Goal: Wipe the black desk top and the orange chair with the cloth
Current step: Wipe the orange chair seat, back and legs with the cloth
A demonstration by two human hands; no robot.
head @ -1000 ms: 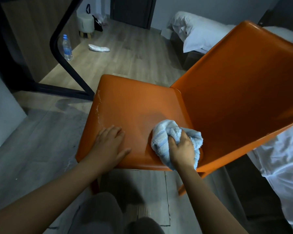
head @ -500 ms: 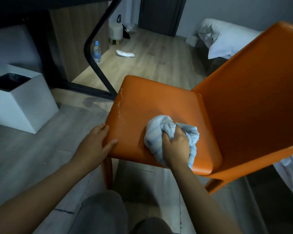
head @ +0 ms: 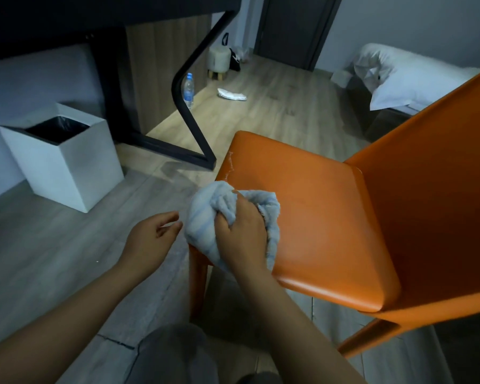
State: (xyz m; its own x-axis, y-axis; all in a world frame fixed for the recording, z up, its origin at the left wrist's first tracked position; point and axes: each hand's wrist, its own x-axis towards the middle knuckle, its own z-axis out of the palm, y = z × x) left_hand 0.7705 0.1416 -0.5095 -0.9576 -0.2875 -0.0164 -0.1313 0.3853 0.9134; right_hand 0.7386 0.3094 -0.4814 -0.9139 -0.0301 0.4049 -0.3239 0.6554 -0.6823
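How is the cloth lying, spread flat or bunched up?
Bunched up: the cloth is a crumpled wad gripped by the right hand at a seat corner of the orange chair.

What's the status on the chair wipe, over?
Right hand grips bunched cloth at near corner of orange chair seat. Left hand open, beside cloth, off chair. No obstacle on seat.

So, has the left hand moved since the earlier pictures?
Yes. The left hand was resting on the orange chair seat; now it hangs off its left edge, over the floor.
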